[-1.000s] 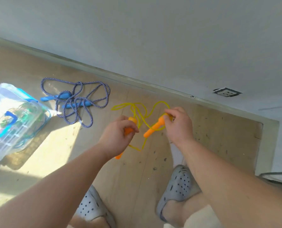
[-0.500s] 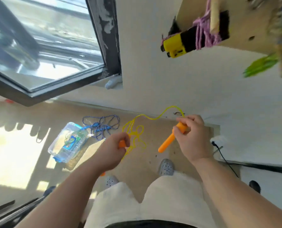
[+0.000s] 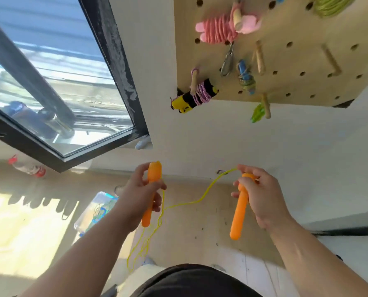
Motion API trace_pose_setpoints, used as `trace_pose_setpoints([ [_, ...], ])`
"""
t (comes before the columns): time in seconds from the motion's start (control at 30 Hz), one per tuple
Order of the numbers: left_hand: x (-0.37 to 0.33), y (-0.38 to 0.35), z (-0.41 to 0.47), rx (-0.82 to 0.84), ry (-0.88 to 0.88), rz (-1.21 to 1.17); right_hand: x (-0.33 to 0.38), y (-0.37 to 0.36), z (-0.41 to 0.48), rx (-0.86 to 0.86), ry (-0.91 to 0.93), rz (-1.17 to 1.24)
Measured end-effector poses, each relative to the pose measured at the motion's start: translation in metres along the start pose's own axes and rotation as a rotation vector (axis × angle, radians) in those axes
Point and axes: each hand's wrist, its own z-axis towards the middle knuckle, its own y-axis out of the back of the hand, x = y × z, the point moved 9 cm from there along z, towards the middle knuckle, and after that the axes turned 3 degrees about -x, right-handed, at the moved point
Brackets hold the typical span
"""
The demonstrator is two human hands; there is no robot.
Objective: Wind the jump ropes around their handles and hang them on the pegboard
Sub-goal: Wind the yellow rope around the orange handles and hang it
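I watch the view swing up from the floor (image 3: pixel 189 236), and the pegboard (image 3: pixel 296 61) now fills the top right. The left hand (image 3: pixel 140 196) and right hand (image 3: pixel 262 196) rise and spread apart, so the yellow jump rope (image 3: pixel 189 203) hangs slack between them.

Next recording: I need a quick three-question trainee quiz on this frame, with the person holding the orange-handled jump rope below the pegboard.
1. True or false: the yellow cord is already wound round its handles.
2. The left hand grips: A) an orange handle; B) a hammer; C) nothing.
3. Fill in: the right hand holds the second orange handle at its ____ end, where the cord comes out.

Key: 1 false, it hangs loose between the hands; 2 A; 3 upper.
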Motion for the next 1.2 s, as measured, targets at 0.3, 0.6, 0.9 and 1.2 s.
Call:
trace_pose_setpoints([
  [0.3, -0.037, -0.165, -0.09, 0.3, -0.139, 0.065, 0.025, 0.058, -0.042, 0.258, -0.111, 0.353],
  [0.6, -0.057, -0.234, -0.124, 0.189, -0.477, 0.735, 0.031, 0.107, -0.051, 0.255, 0.081, 0.23],
  [0.9, -0.063, -0.256, -0.142, 0.455, -0.536, 0.884, 0.044, 0.138, -0.054, 0.464, 0.383, -0.378],
  [1.2, -0.062, -0.251, -0.141, 0.207, -0.635, 1.33, 0.051, 0.146, -0.059, 0.426, 0.509, -0.435],
])
